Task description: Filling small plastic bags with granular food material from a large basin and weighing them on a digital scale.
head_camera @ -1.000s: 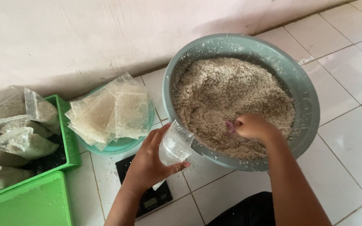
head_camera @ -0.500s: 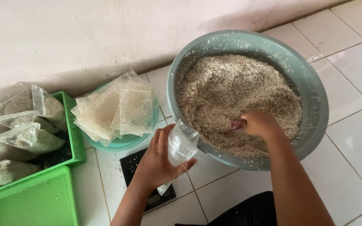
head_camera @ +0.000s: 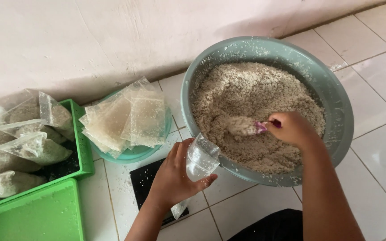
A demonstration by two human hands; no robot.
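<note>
– Where's the clear bag (head_camera: 200, 159)?
– Gripped in the left hand (head_camera: 174, 177), mouth open, just beside the basin (head_camera: 336, 102) rim.
– And the right hand (head_camera: 292, 128)?
– Closed around 1 pink scoop (head_camera: 246, 126), heaped with grain (head_camera: 255, 93)

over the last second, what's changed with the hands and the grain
The right hand, dug into the grain before, has lifted a pink scoop heaped with grain and is carrying it left toward the clear bag. The left hand keeps holding that bag open at the basin's rim, above the black scale. The empty bags, filled bags and green trays stayed put.
</note>
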